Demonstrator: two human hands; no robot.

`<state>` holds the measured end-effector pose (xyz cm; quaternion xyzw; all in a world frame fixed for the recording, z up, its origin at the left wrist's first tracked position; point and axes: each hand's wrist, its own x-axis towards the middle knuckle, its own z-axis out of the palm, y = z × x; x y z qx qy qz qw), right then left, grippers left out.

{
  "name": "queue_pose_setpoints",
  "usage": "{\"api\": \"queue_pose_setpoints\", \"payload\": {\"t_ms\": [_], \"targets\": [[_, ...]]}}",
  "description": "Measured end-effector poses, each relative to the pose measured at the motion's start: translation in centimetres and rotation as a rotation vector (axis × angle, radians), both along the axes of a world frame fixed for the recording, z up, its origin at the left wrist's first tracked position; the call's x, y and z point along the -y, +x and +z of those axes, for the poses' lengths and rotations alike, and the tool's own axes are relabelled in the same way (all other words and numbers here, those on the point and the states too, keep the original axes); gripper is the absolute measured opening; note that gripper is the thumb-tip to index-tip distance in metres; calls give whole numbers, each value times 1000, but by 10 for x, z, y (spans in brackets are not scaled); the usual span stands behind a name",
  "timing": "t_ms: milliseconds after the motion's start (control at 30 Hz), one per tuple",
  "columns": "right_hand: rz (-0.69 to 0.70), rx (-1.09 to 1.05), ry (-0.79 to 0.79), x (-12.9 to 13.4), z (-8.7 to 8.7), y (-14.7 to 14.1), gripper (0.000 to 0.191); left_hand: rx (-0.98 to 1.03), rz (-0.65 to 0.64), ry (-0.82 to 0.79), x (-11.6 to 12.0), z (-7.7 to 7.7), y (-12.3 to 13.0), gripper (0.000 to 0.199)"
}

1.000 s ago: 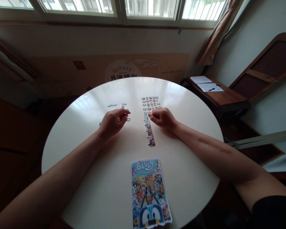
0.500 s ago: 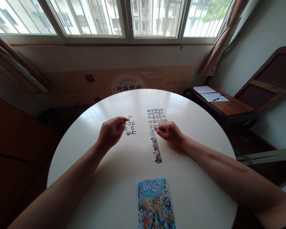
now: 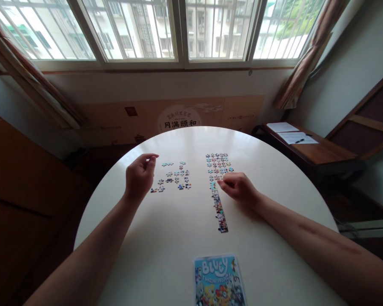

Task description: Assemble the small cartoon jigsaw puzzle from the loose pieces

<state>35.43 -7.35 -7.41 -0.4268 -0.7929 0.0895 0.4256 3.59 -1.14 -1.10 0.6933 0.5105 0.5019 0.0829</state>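
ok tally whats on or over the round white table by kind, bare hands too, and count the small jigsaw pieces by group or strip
Bare hands, left hand and right hand: 2
Groups of small multicoloured jigsaw pieces, left cluster and right rows: 2
Narrow multicoloured strip of joined jigsaw pieces: 1
Rectangular blue-topped cartoon picture sheet: 1
Total: 6

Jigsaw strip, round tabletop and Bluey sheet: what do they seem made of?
Jigsaw strip: probably printed cardboard, given the thin knobbed pieces; too small to judge its sheen.
Round tabletop: smooth, glossy white, perhaps laminate or lacquered wood, since pale reflections streak it.
Bluey sheet: likely printed paper, lying flat with pale borders; sheen unclear.
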Motion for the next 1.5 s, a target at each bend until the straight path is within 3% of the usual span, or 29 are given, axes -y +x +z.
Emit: {"api": "queue_pose_setpoints", "payload": {"t_ms": [1200, 1500], "targets": [[-66, -23, 50, 12, 15, 14, 48, 43, -29, -56, -7, -17, 11, 25], [-42, 96, 113, 26, 31, 12, 49, 33, -55, -42, -10, -23, 12, 32]]}}
